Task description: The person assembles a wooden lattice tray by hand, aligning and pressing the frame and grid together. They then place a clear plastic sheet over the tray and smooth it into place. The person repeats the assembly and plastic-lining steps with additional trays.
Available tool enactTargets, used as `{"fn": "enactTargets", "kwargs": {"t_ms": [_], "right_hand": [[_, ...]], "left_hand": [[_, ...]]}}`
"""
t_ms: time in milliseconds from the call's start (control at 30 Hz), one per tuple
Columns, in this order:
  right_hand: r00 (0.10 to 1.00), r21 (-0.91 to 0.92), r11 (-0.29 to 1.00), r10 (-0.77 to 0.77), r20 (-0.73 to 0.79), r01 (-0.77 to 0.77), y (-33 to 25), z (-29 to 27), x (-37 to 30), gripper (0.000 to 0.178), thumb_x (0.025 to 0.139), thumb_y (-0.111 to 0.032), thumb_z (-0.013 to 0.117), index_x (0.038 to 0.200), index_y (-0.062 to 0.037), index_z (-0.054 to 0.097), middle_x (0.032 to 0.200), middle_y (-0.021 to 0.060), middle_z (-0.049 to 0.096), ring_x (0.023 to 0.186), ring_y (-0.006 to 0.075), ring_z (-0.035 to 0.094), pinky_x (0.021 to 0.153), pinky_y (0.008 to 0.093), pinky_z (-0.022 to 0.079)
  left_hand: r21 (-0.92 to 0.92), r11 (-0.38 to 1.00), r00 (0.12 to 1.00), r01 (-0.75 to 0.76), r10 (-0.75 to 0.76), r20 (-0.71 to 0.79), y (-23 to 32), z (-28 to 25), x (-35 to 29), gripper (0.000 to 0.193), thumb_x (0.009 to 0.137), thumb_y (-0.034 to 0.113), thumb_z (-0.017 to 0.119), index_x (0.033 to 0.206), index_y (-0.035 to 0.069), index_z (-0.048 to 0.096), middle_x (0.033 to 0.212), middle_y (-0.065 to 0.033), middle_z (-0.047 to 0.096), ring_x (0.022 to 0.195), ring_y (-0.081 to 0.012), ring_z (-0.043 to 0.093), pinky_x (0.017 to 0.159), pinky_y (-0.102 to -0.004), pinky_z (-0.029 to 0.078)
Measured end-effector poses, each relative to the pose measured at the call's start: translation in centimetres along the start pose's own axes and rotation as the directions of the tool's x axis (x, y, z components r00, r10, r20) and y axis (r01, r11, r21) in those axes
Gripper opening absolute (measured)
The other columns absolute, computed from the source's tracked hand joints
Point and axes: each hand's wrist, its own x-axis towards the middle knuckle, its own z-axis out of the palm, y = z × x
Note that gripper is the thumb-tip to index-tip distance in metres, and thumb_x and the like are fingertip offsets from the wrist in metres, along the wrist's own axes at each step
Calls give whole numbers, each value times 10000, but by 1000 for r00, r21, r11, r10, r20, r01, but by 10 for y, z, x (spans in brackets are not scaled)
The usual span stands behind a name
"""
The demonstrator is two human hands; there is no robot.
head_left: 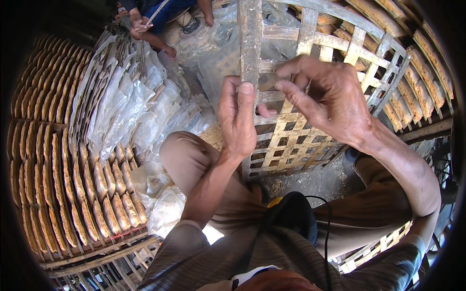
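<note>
A woven tray (pixel 250 43) before me.
My left hand (pixel 237 121) grips its left edge; my right hand (pixel 334 97) curls beside it, whether pinching anything I can't tell.

this looks like a small manual workshop: brownish slabs (pixel 100 180) stand packed in rows on slatted racks (pixel 97 253) at the left, and more line the upper right. loose clear plastic sheets (pixel 114 104) are heaped beside them, a woven lattice panel (pixel 250 41) stands upright, crumbs litter the floor (pixel 315 180), and another person (pixel 165 9) sits low nearby.
</note>
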Motion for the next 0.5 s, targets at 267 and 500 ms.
{"fn": "enactTargets", "kwargs": {"t_ms": [267,500], "right_hand": [[958,115,957,252,136,-268,0,-13,7,301,957,-116,718,1180,87,715,669,121,714,499,129,665,477,294,543],[931,487,805,361,49,-338,-2,-6,2,183,986,-82,665,1075,48,757,703,85,721,558,96,675,481,225,574]], "left_hand": [[86,996,997,10,-16,71,-2,3,-10,312,1117,318,472,1087,7,485,826,-36,554,671,-78,569,677,-304,609],[115,993,998,9,-17,63,-4,10,-9,322,1114,316,480,1080,-4,491,774,-21,545,662,-76,567,671,-302,606]]}}
